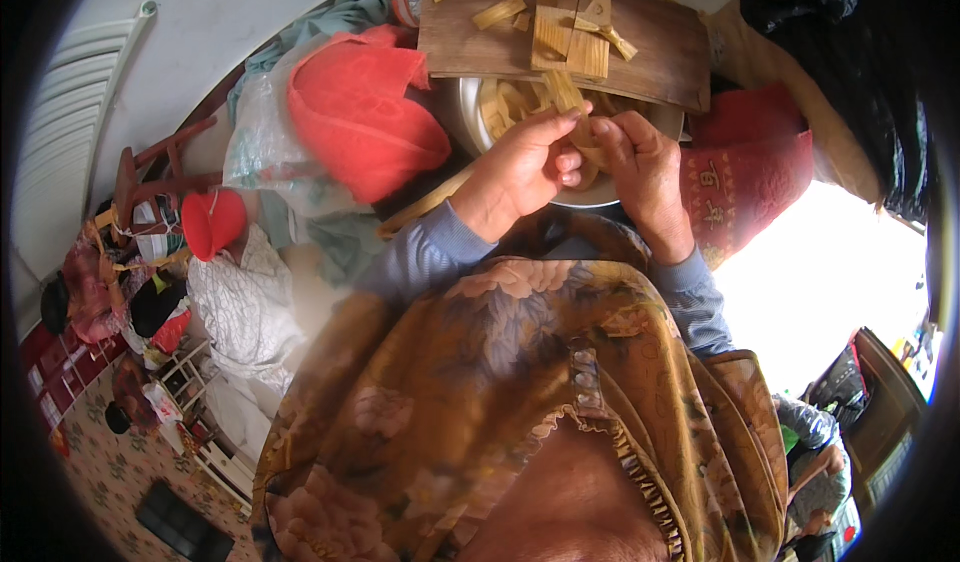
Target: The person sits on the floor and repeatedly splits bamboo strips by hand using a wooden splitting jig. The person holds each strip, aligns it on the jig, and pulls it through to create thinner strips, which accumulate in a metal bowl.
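Note:
Both my hands meet over a white basin (472, 115) that holds many pale yellow strips. My left hand (525, 164) pinches a yellowish folded strip (566, 96), which looks like plant leaf or straw, between thumb and fingers. My right hand (641, 160) grips the lower part of the same strip, close beside the left. Beyond the hands a brown wooden board (480, 48) lies over the far side of the basin. On it are light wooden blocks (589, 55), a short flat piece (501, 12) and a knotted strip (619, 40).
A red cloth (360, 104) lies on a clear plastic bag (262, 149) at the left. Dark red fabric (742, 194) is at the right, below a black plastic bag (862, 81). A wooden stool (169, 168) stands far left. Other people sit at lower left and lower right (821, 472).

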`<action>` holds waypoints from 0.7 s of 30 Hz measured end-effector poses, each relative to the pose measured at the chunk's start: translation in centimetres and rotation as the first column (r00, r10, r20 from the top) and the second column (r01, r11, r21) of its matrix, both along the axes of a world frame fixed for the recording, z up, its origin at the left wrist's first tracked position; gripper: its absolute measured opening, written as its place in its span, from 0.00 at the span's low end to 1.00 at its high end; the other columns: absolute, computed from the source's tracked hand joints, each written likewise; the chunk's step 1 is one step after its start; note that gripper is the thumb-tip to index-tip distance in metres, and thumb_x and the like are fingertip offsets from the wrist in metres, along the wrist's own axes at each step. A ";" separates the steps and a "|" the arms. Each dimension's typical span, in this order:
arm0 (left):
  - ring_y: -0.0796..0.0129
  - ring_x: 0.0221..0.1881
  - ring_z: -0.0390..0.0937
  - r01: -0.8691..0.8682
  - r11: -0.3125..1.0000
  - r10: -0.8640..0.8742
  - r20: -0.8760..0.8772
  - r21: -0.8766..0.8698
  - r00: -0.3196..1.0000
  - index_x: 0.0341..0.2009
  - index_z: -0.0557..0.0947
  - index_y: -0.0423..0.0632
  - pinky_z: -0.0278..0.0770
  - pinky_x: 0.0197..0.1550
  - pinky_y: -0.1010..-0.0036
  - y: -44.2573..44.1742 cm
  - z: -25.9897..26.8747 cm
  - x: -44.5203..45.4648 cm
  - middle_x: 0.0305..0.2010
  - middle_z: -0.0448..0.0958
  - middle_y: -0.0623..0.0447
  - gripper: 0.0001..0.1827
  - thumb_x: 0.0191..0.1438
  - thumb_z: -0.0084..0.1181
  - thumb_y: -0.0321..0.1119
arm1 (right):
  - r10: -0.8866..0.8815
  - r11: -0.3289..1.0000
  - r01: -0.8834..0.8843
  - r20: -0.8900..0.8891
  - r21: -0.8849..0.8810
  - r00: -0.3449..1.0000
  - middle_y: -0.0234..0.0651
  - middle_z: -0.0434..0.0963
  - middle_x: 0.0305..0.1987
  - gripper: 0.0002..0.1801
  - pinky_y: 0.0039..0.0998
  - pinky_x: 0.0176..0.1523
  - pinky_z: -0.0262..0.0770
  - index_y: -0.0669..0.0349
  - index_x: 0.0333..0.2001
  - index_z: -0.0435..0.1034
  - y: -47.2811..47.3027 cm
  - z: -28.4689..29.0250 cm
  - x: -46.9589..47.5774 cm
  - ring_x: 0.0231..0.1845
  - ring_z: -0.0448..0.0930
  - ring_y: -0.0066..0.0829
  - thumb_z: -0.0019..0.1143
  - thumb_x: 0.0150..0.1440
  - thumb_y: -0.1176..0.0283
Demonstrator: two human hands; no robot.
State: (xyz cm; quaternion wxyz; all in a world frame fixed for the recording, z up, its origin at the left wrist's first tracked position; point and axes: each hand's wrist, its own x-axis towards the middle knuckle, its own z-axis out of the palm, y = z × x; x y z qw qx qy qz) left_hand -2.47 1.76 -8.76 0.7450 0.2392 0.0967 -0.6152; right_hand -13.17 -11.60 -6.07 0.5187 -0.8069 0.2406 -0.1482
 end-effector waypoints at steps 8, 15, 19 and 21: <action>0.75 0.23 0.64 -0.194 0.966 0.189 0.048 0.171 0.981 0.45 0.77 0.47 0.66 0.27 0.76 -1.3 -1.2 -0.2 0.29 0.75 0.58 0.09 0.66 0.48 0.37 | -0.035 0.614 -0.141 0.206 0.777 0.978 0.32 0.80 0.39 0.15 0.21 0.43 0.78 0.62 0.47 0.74 -0.4 0.9 -1.5 0.40 0.80 0.21 0.63 0.55 0.78; 0.77 0.27 0.69 -0.090 0.995 0.087 -0.084 -0.038 0.993 0.47 0.79 0.49 0.68 0.30 0.81 -0.7 -1.3 -0.4 0.32 0.76 0.60 0.11 0.64 0.53 0.39 | -0.067 0.493 -0.116 0.171 0.863 0.983 0.42 0.83 0.39 0.08 0.28 0.43 0.80 0.63 0.44 0.76 -0.9 1.0 -1.4 0.39 0.82 0.29 0.56 0.60 0.77; 0.77 0.27 0.69 -0.013 0.980 -0.011 -0.122 -0.198 0.992 0.47 0.80 0.48 0.68 0.31 0.81 -1.1 -2.8 -0.7 0.32 0.76 0.59 0.12 0.64 0.53 0.39 | -0.099 0.335 -0.275 0.324 0.901 0.941 0.33 0.77 0.32 0.10 0.22 0.33 0.69 0.65 0.43 0.74 -0.4 1.7 -0.7 0.27 0.71 0.21 0.60 0.59 0.72; 0.77 0.25 0.68 -0.019 0.992 0.002 -0.135 -0.123 0.991 0.44 0.79 0.48 0.69 0.29 0.80 -1.4 -2.2 -0.8 0.29 0.74 0.59 0.10 0.64 0.53 0.39 | -0.140 0.368 -0.219 0.287 0.904 0.948 0.29 0.74 0.28 0.11 0.20 0.29 0.65 0.66 0.43 0.74 0.0 1.9 -0.5 0.23 0.67 0.17 0.61 0.60 0.70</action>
